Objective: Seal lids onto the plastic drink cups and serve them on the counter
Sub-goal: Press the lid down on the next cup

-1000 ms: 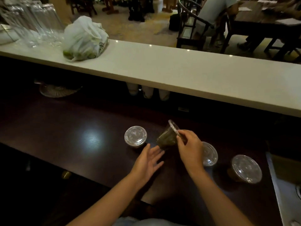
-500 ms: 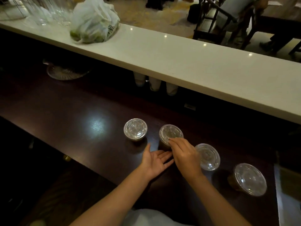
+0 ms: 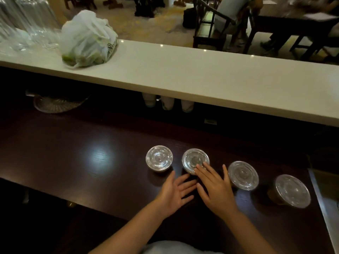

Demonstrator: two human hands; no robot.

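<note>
Several clear plastic cups with flat clear lids stand in a row on the dark wooden worktop (image 3: 73, 171): a left cup (image 3: 159, 158), a second cup (image 3: 194, 160), a third cup (image 3: 243, 175) and a right cup (image 3: 291, 190). All stand upright. My right hand (image 3: 213, 186) lies flat with spread fingers, its fingertips resting on the near edge of the second cup's lid. My left hand (image 3: 175, 191) is palm up with fingers apart, just in front of that cup, holding nothing.
A long white counter (image 3: 201, 76) runs above and behind the worktop. On its left end sit a white plastic bag (image 3: 88, 39) and stacked clear cups (image 3: 23, 21). White cups (image 3: 167, 102) hang under the counter. A glass dish (image 3: 55, 105) lies at back left. Seated people and chairs are beyond the counter.
One second ago my right hand held the second cup tilted above the worktop. It now stands upright in the row, and the right hand has flattened with fingertips on its lid.
</note>
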